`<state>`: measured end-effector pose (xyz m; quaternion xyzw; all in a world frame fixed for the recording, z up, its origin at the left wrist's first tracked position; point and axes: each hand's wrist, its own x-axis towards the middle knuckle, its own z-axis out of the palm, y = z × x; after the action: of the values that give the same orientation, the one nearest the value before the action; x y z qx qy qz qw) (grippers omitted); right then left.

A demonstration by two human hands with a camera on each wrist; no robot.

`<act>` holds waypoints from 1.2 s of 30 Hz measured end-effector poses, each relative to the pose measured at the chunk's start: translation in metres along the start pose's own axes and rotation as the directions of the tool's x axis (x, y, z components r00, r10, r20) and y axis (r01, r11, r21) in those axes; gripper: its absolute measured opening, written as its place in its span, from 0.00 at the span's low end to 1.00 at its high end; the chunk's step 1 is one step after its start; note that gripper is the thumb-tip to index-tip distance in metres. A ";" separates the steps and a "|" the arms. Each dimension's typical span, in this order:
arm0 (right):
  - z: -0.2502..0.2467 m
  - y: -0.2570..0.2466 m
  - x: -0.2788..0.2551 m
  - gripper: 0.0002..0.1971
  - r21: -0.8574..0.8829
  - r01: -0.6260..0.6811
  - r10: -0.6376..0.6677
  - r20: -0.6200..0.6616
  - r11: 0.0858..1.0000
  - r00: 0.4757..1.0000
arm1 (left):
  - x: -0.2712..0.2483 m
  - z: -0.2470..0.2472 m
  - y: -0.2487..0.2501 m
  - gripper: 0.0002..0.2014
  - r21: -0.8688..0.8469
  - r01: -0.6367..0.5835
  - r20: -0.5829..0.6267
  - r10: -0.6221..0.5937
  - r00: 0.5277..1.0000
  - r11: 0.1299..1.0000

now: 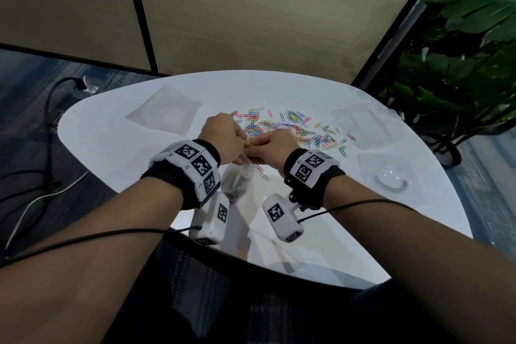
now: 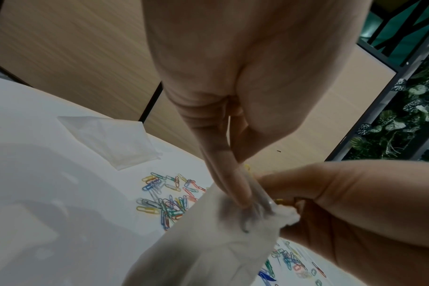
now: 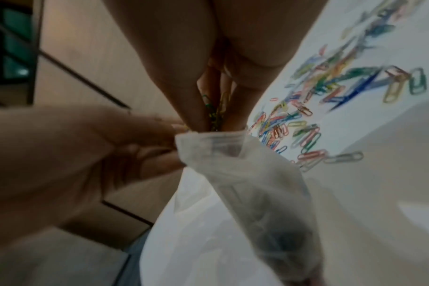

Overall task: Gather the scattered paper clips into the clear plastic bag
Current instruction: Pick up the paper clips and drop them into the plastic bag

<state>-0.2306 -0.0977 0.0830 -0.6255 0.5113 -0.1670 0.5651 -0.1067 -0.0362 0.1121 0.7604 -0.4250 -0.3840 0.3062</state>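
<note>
the left hand (image 1: 223, 134) pinches the rim of the clear plastic bag (image 1: 237, 179), its fingers (image 2: 223, 174) pressed together on the film at the mouth, and the bag hangs from that grip above the near part of the white counter (image 1: 117, 148). the right hand (image 1: 275, 146) meets it at the opening, its fingers (image 3: 189, 96) bunched around a small clutch of paper clips (image 3: 217, 110) held right at the bag's mouth; a green one and a yellow one show between the fingertips. the lower part of the bag looks dark, perhaps with clips already inside, though the blur in the right wrist view makes that hard to tell. the scattered paper clips (image 1: 296, 128), in many colours, lie spread over the counter just beyond the two hands, with a few strays near the bag. a flat folded clear bag (image 1: 164, 112) lies on the counter to the far left, well apart from the pile, and clear plastic packaging (image 1: 360, 126) lies to the right of the clips.
</note>
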 end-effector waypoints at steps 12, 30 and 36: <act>-0.003 -0.006 -0.003 0.10 -0.730 0.328 -0.264 0.206 0.600 0.942 | 0.002 0.008 0.001 0.13 0.056 -0.048 0.013 0.047 0.999 0.997; -0.193 0.131 0.109 0.35 -0.679 -0.368 0.080 -0.417 0.635 0.905 | -0.002 0.014 0.004 0.11 0.028 -0.008 0.056 0.007 0.998 1.000; -0.186 0.132 0.129 0.31 -0.713 -0.333 0.060 -0.380 0.617 0.923 | -0.002 0.019 0.001 0.13 0.061 -0.037 0.073 0.033 0.997 0.997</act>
<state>-0.3815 -0.2831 -0.0235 -0.7087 0.6837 0.0304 0.1714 -0.1241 -0.0373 0.1035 0.7476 -0.4609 -0.3923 0.2735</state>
